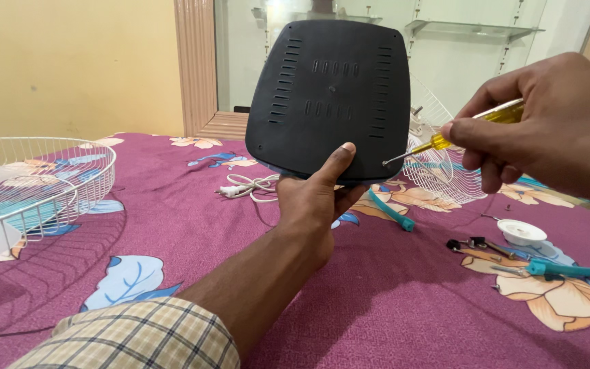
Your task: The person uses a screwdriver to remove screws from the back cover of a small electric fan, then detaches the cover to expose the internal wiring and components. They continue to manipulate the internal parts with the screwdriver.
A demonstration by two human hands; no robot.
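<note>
Head view, looking down over my own arms onto a bed covered in a purple floral sheet (390,301). My left hand (315,205) is closed around the bottom edge of a dark, rounded-square plastic base cover (329,96), thumb pressed flat on its face, holding it upright and off the sheet in front of me. The cover has rows of vent slots. My right hand (548,130) is pinched shut around a small screwdriver with a clear yellow handle (476,123), its thin metal tip touching a screw hole near the cover's lower right corner.

A white wire fan guard (35,184) lies at the far left, another wire guard (438,157) sits behind the cover to the right, and a white power cord (250,186) trails beneath it. Loose black screws (469,244), a small white cap (522,232) and teal tubing (571,270) lie on the sheet at right.

As I judge it, the cover is steadied at one edge only, so pushing on the driver could tilt it and let the tip skid across the plastic or towards my left thumb. A freed screw could drop and get lost in the patterned cloth, and a slanted driver might chew the screw head
</note>
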